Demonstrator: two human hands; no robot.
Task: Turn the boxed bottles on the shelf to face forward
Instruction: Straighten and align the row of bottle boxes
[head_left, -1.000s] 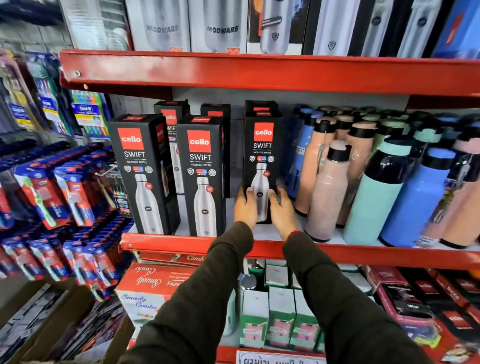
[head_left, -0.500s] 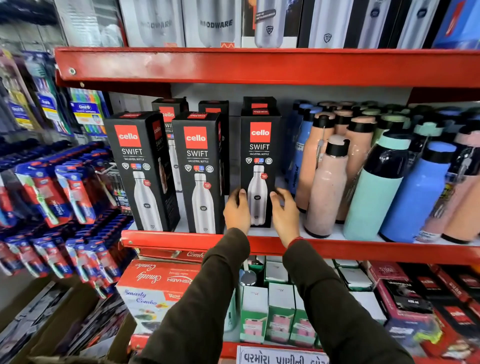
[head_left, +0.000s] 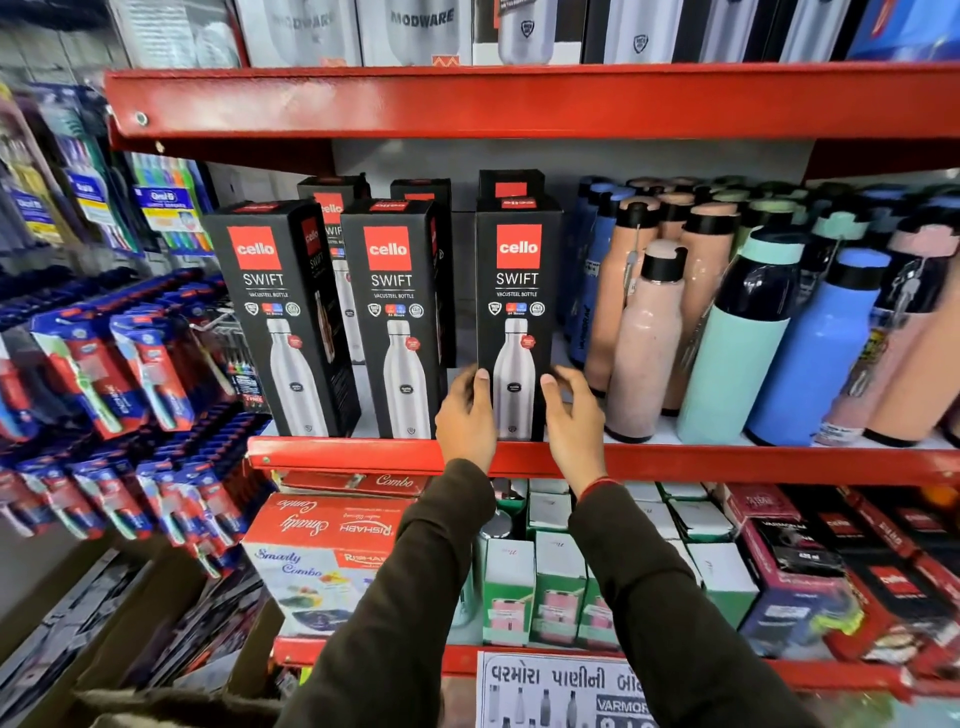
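Note:
Three black boxed bottles stand in a row at the front of the red shelf (head_left: 363, 457), printed fronts facing me: a left box (head_left: 275, 312), a middle box (head_left: 395, 312) and a right box (head_left: 517, 280). My left hand (head_left: 465, 415) grips the right box low on its left side, thumb on the front. On its right side sits my right hand (head_left: 574, 421), thumb at the front edge and fingers curled around the side. More of these boxes (head_left: 332, 208) stand behind, mostly hidden.
Loose pink, mint and blue bottles (head_left: 737, 332) crowd the shelf just right of the held box. Toothbrush packs (head_left: 130, 374) hang at the left. The upper red shelf (head_left: 519, 98) overhangs closely. Small boxes (head_left: 556, 587) fill the shelf below.
Both hands have drawn the right box forward to the shelf's front edge, level with the other two boxes. My hands have stayed low on its sides.

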